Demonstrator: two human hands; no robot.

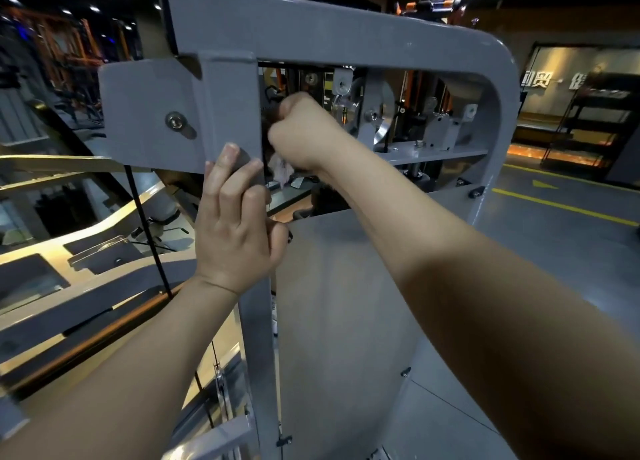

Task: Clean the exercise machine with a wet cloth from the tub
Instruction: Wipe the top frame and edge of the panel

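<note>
My left hand [235,224] grips the upright machine post [258,338]; my right hand [304,130] squeezes the cloth [282,170], hanging down inside the open frame [346,33].

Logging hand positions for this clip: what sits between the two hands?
In the head view, the edge of the grey upright post, which the left hand holds, and a pale cloth hanging from the gripping right hand.

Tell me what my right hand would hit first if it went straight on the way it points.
Probably the black cable inside the frame opening, just past the knuckles of the right hand, which grips the cloth. Depth is unclear.
</note>
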